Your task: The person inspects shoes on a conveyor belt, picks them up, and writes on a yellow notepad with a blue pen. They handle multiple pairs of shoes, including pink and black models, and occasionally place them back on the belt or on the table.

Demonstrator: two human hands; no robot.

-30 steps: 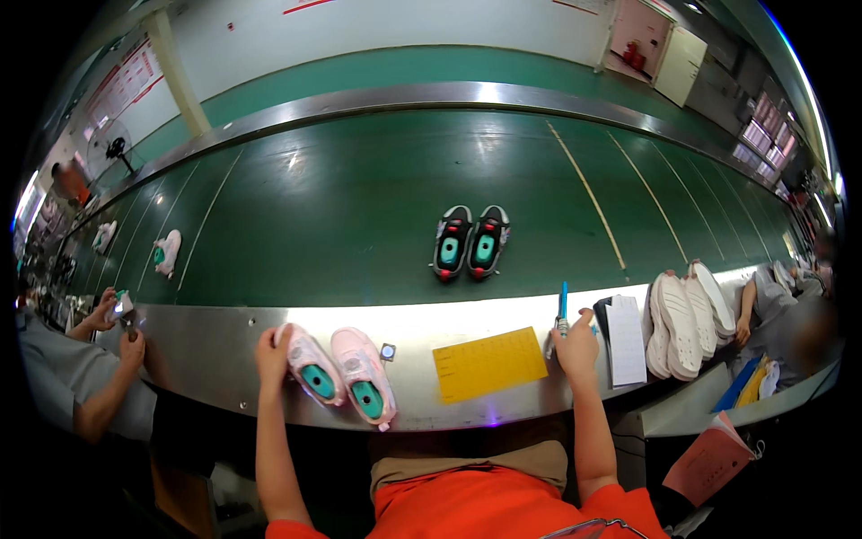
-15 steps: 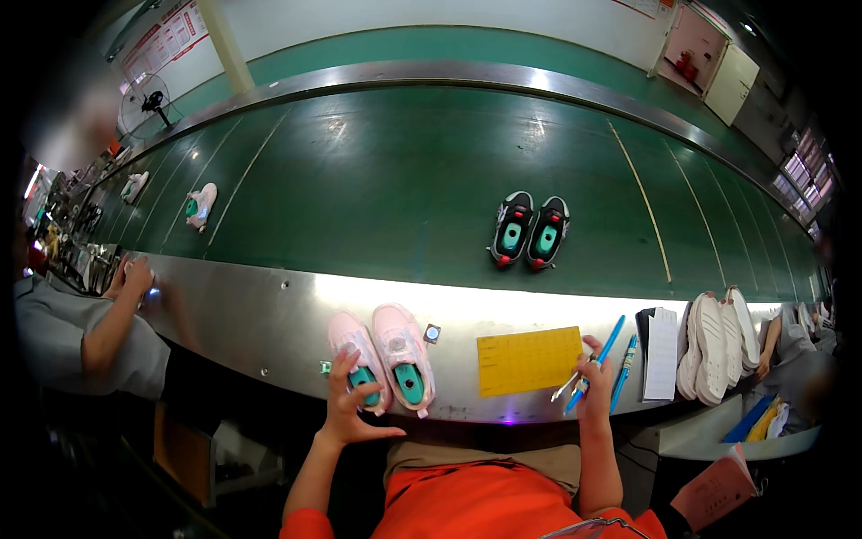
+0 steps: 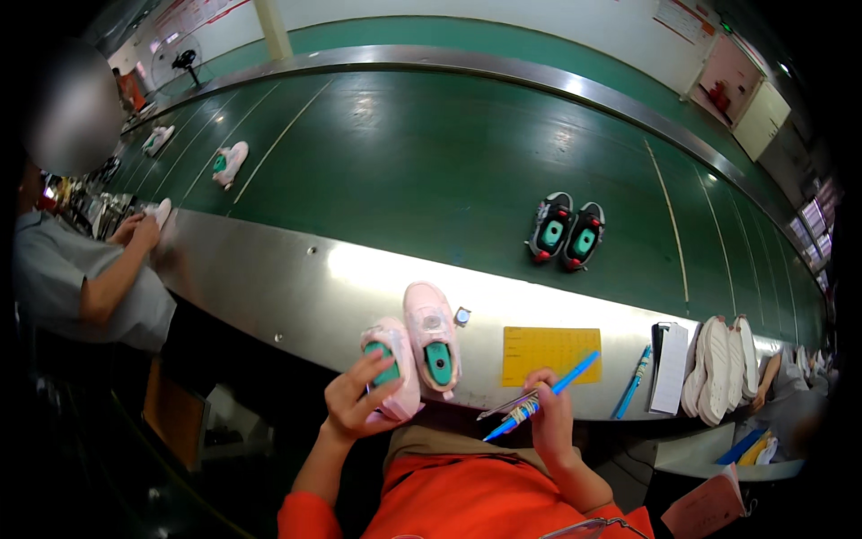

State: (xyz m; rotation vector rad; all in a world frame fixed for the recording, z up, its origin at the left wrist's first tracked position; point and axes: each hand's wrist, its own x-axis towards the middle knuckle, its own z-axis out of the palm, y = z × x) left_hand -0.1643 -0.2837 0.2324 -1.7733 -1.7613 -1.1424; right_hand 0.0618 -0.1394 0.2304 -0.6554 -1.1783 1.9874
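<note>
My left hand (image 3: 348,400) is closed around the heel end of a pale pink shoe (image 3: 402,355), which tilts at the bench's near edge. Beside it a second pink shoe (image 3: 429,310) rests on the metal bench, toe pointing away; both have green inserts in their openings. In my right hand (image 3: 552,409) is a blue pen (image 3: 575,371) with a wrapped grip, its tip toward the shoes, together with a thin metal tool (image 3: 494,412) whose kind I cannot make out. Under and beyond that hand lies a yellow printed card (image 3: 555,346).
A small square object (image 3: 462,316) sits by the pink shoes. To the right are another blue pen (image 3: 634,382), a white notepad (image 3: 669,368) and several white soles (image 3: 714,368). Black-and-grey shoes (image 3: 567,232) stand on the green conveyor (image 3: 404,180). A co-worker (image 3: 99,278) sits at left.
My left hand has closed on the left pink shoe and tilted it toward me. My right hand has moved left with the pen and metal tool. The view has shifted and turned.
</note>
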